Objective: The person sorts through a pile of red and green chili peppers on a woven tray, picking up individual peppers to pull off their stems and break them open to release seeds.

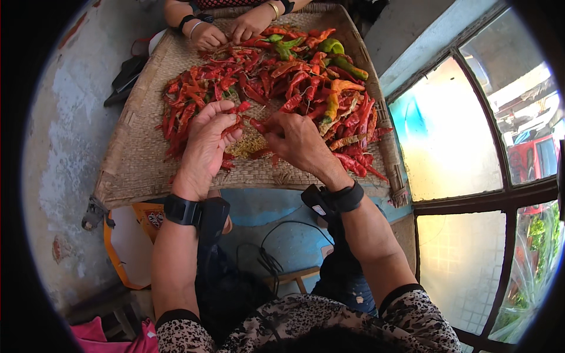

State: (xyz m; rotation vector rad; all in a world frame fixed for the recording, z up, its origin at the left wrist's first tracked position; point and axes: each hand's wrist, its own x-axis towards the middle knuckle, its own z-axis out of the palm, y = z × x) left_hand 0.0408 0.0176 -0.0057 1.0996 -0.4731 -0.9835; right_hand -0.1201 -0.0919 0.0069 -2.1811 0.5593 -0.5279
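A wide woven tray in front of me holds a heap of red chili peppers. My left hand is closed over the tray's middle, pinching a red chili pepper between thumb and fingers. To its right my right hand is closed too, its fingertips on a dark red chili piece. A small gap separates the two hands. Pale yellow seeds lie scattered beneath them. Orange-yellow chilies and green chilies sit at the right of the heap.
Across the tray, another person's hands work at the far edge. A framed window runs along the right, a bare wall along the left. Below the tray are a yellow-edged bag, a black cable and pink cloth.
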